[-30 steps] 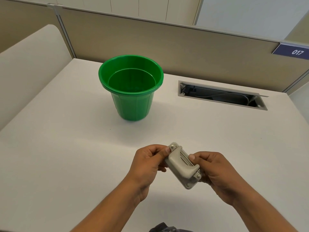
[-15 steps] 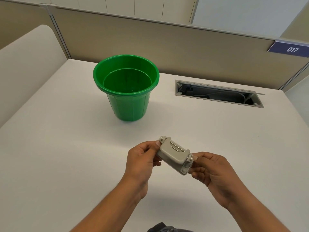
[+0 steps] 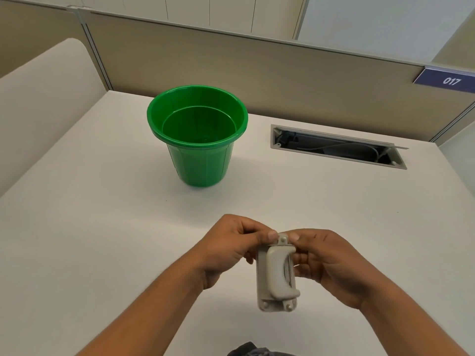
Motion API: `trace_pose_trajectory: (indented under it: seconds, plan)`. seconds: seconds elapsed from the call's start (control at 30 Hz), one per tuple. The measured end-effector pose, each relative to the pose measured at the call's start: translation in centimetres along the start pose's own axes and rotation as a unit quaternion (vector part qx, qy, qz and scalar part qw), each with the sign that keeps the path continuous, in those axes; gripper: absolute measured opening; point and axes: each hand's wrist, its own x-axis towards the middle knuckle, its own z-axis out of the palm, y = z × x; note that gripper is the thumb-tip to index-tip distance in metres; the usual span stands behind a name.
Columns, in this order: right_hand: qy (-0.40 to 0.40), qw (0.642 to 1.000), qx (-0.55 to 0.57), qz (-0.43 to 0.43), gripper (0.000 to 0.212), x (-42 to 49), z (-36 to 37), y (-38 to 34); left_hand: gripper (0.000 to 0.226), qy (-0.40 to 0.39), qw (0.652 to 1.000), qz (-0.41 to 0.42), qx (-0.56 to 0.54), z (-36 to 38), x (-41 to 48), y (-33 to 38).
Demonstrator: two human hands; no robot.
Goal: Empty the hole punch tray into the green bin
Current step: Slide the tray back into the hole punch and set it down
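Observation:
A small grey hole punch [image 3: 276,274] is held above the white desk [image 3: 90,227], near its front, with its long side pointing away from me. My left hand [image 3: 228,247] grips its far left end, thumb on top. My right hand [image 3: 326,263] holds its right side, thumb at the far end and fingers behind it. The green bin [image 3: 198,136] stands upright farther back on the desk, well apart from both hands. Its inside looks empty. The punch's tray side is hidden from me.
A cable slot [image 3: 336,147] is cut into the desk at the back right. Beige partition walls [image 3: 257,73] close the desk at the back and left, with a blue 017 label [image 3: 447,79] at the right. A dark cloth edge [image 3: 257,352] shows at the bottom.
Both hands have turned the hole punch from lying slanted across to pointing lengthwise away from me. My thumbs have come together at its far end. The bin has not moved.

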Motion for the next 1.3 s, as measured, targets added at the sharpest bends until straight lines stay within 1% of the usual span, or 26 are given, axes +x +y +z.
trace_pose_trajectory:
  seconds: [0.07, 0.17, 0.23, 0.33, 0.4, 0.43, 0.5, 0.53, 0.6, 0.67, 0.73, 0.83, 0.9, 1.03, 1.2, 1.3]
  plan:
    - [-0.005, 1.0, -0.019, 0.014, 0.038, 0.2, 0.1, -0.3, 0.023, -0.005, 1.0, -0.019, -0.011, 0.2, 0.0, 0.1]
    - [0.005, 1.0, 0.015, 0.012, 0.031, 0.3, -0.1, -0.1, 0.035, 0.015, 0.997, -0.041, -0.061, 0.3, 0.1, 0.3]
    - [0.032, 0.997, 0.077, -0.005, 0.024, 0.3, 0.0, 0.2, 0.044, 0.026, 0.992, -0.04, -0.119, 0.3, -0.1, 0.2]
    - [0.103, 0.971, 0.211, -0.038, 0.016, 0.4, 0.1, 0.8, 0.052, 0.034, 0.981, -0.038, -0.187, 0.1, -0.5, -0.5]
    - [0.134, 0.956, 0.254, -0.063, 0.012, 0.4, -0.1, 1.2, 0.048, 0.044, 0.978, -0.032, -0.203, 0.3, -0.9, -1.3]
    - [0.143, 0.953, 0.258, -0.07, 0.011, 0.4, -0.2, 1.4, 0.042, 0.057, 0.975, -0.031, -0.213, 0.4, -1.1, -1.7]
    - [0.151, 0.955, 0.245, -0.07, 0.011, 0.3, -0.2, 1.9, 0.024, 0.099, 0.969, -0.033, -0.225, 0.7, -1.3, -2.3]
    - [0.152, 0.958, 0.233, -0.068, 0.011, 0.2, -0.2, 2.3, 0.018, 0.119, 0.966, -0.035, -0.226, 0.8, -1.3, -2.4]
    - [0.154, 0.966, 0.195, -0.064, 0.011, 0.1, -0.4, 2.9, 0.017, 0.148, 0.964, -0.039, -0.216, 0.7, -1.2, -2.7]
    - [0.158, 0.977, 0.126, -0.066, 0.012, -0.1, -0.5, 3.1, 0.018, 0.178, 0.966, -0.042, -0.181, 0.6, -1.1, -2.7]
    - [0.161, 0.982, 0.061, -0.073, 0.019, -0.3, -0.5, 3.2, 0.019, 0.206, 0.968, -0.038, -0.14, 0.5, -1.0, -2.7]
    - [0.156, 0.985, 0.03, -0.073, 0.032, -0.3, -0.3, 3.5, 0.019, 0.23, 0.968, -0.024, -0.093, 0.4, -0.7, -2.7]
    - [0.152, 0.986, 0.018, -0.067, 0.03, -0.3, -0.2, 3.6, 0.018, 0.236, 0.968, -0.019, -0.08, 0.5, -0.6, -2.8]
    - [0.161, 0.985, 0.025, -0.051, 0.008, -0.3, -0.5, 4.1, 0.018, 0.233, 0.97, -0.026, -0.072, 0.4, -0.3, -3.2]
    - [0.183, 0.983, 0.008, -0.03, 0.009, 0.4, -1.1, 5.0, 0.022, 0.218, 0.972, -0.049, -0.067, 0.2, 0.0, -4.3]
    - [0.193, 0.981, -0.007, -0.015, 0.007, 1.1, -1.6, 5.7, 0.02, 0.214, 0.974, -0.057, -0.055, 0.0, 0.3, -5.2]
